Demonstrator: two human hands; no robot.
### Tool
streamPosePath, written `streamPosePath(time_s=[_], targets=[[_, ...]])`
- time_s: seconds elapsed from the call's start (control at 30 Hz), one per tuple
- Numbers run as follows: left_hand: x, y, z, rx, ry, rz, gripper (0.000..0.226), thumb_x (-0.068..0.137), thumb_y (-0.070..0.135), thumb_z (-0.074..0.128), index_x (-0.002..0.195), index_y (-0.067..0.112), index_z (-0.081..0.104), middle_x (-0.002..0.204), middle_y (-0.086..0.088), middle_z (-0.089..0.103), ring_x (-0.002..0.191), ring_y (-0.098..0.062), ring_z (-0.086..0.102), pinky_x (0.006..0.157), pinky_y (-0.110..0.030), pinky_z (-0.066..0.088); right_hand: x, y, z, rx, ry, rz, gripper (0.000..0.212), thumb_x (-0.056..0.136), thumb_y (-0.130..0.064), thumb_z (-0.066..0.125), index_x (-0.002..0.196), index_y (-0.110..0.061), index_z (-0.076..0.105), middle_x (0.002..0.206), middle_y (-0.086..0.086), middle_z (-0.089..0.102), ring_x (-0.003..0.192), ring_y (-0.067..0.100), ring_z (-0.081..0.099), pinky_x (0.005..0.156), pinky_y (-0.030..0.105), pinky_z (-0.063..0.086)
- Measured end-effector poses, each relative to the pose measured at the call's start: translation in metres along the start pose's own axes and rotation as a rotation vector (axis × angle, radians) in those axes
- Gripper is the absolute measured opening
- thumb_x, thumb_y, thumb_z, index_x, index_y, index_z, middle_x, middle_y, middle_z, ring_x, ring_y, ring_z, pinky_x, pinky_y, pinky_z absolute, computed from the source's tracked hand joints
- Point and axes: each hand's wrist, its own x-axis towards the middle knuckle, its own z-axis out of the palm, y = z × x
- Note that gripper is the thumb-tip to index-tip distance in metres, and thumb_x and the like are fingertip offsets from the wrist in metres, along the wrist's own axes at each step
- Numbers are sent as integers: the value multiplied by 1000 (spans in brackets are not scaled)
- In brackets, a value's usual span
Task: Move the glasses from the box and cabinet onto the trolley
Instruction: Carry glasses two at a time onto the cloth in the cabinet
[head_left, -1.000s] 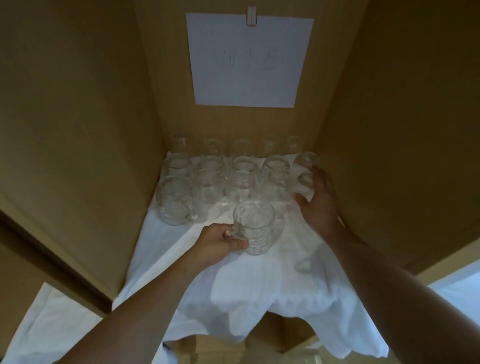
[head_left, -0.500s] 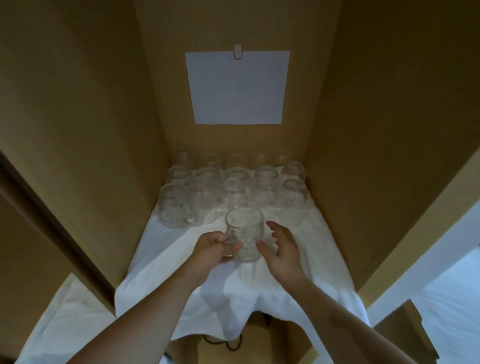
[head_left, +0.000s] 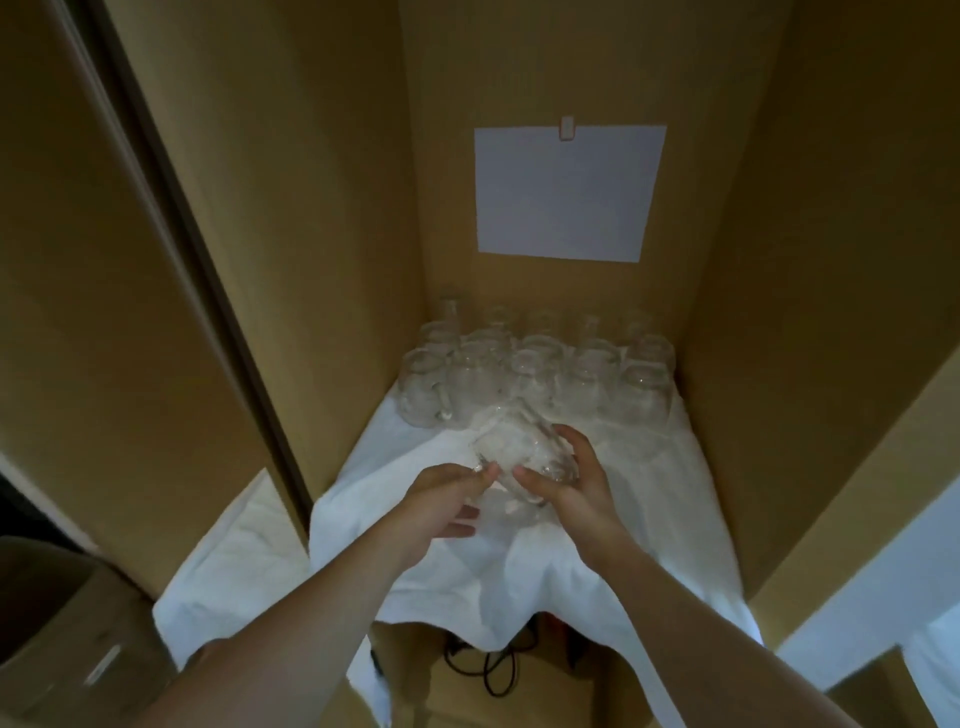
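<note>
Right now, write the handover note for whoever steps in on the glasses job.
Left hand: fingertips pinching the glass mug at its near side.
Right hand: curled round the same mug from the right; the mug is tilted, above the white cloth.
Remaining glasses: clustered in rows at the back of the cabinet shelf, on the cloth.
Done: one mug picked out of the group.
Left: carry it to the trolley, not in view, then move the rest. The box's glasses are not visible.
</note>
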Motion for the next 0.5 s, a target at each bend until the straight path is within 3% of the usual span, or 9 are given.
streamPosePath(time_s=[0.03,0.13,0.27,0.37,0.5], targets=[[-3,-2,-5,73,75,9,57,74,59,83,110,17,70,107,-1,72,100,-21,70,84,-36,62,3,-4,3,-39,-4,-9,79,69,-21,93,134,-38,52,128,-4,62,111,15,66,94,37,58],[-7,-9,-27,265,279,86,51,78,55,82,117,26,65,116,7,65,101,-11,65,86,-28,56,15,-17,15,-228,-18,-84,93,62,-30,98,138,-41,46,120,-13,58,103,6,63,87,25,55],[-12,-16,-62,729,427,213,55,87,54,72,131,25,57,114,2,66,95,-12,64,76,-22,50,35,-26,43,-509,-57,-194,93,60,-40,97,135,-34,42,120,-6,56,108,16,58,88,25,50],[-9,-20,-81,992,456,354,55,92,50,67,138,20,57,129,-3,65,114,-19,61,92,-26,46,48,-27,68,-712,-85,-269,91,61,-43,94,136,-30,45,130,-1,59,117,20,57,94,30,47],[-6,-29,-96,1188,401,423,52,95,50,60,140,23,55,138,1,58,128,-21,51,106,-32,44,63,-22,99,-804,-72,-270,91,63,-45,91,140,-28,45,135,3,56,120,23,56,88,24,38]])
